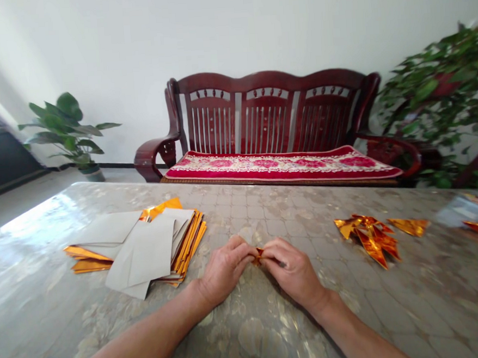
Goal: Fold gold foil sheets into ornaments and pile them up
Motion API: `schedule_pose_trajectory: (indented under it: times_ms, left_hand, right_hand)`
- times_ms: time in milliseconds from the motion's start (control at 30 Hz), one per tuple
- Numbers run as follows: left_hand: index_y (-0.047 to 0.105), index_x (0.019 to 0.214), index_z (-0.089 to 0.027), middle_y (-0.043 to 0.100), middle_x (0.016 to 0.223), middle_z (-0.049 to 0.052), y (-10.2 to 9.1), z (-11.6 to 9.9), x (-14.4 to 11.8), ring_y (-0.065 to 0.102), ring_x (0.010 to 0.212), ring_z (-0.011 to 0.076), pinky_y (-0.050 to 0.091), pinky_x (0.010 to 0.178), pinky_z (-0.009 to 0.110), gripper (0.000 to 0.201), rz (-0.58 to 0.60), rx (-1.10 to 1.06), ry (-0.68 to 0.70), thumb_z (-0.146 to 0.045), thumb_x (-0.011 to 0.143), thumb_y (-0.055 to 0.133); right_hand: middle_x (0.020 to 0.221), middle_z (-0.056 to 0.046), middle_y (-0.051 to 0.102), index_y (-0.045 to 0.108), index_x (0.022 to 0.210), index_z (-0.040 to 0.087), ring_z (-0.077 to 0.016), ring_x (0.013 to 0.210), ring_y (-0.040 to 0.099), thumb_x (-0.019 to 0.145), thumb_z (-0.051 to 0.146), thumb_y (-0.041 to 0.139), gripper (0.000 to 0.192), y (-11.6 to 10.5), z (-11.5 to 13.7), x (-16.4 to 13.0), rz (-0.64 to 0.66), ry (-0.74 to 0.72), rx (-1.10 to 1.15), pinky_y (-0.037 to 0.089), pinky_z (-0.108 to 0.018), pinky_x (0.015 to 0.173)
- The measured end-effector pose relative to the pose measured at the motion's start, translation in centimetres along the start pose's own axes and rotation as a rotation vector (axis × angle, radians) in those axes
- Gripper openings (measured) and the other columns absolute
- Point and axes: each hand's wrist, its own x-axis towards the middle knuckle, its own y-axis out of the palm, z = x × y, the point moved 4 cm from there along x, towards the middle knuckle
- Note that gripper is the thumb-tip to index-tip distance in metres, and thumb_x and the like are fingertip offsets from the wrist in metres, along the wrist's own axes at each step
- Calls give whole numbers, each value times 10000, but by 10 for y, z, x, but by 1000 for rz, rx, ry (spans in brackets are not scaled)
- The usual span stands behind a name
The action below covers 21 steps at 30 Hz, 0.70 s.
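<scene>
Marbled table (249, 320): both hands (259, 265) pinch shut on small, crumpled gold foil (259, 255).

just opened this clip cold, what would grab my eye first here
Both hands meet at the table's middle, the left hand and right hand pinching a small gold foil piece between their fingertips. To the left lies a fanned stack of gold foil sheets, grey backs up; to the right sit folded gold shapes. Behind the patterned table stands a dark red wooden bench with a red cushion.
</scene>
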Motion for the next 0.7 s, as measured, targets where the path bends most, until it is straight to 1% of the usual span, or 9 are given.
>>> schedule_pose_trajectory:
  times_ms: [133,300,500,600,700]
  left_hand:
    - [685,945,-222,610,909,6,2,0,1,616,850,137,457,788,221,166,37,10,-28,-273,977,530]
    - [672,925,-223,604,904,-2,1,0,0,610,836,136,434,751,219,183,33,81,-37,-263,986,505]
    - [662,896,-214,595,881,-4,-1,-4,-1,601,818,125,422,737,207,209,60,40,10,-253,993,482]
    - [663,888,-215,601,882,-3,-1,-7,-1,599,810,125,414,726,210,240,80,64,52,-268,1003,460]
    - [662,875,-215,598,866,-4,-1,-9,-1,592,789,125,405,706,214,262,71,103,49,-283,1009,447]
  right_hand:
    - [902,-12,680,703,854,234,-145,839,640,901,159,612,127,0,2,0,-3,-18,-76,473,-231,742]
    - [877,-36,632,717,874,220,-171,843,603,905,177,607,123,-3,7,1,-42,-43,-182,473,-266,744]
    - [864,-40,584,690,860,201,-160,817,579,919,136,551,164,-3,12,0,-45,-68,-139,473,-262,730]
    - [867,-39,579,679,858,196,-160,827,577,917,128,549,158,-2,13,-1,-39,-69,-120,474,-263,741]
    - [874,-41,580,673,860,196,-164,839,578,921,130,546,156,0,14,-2,-34,-63,-121,477,-267,748]
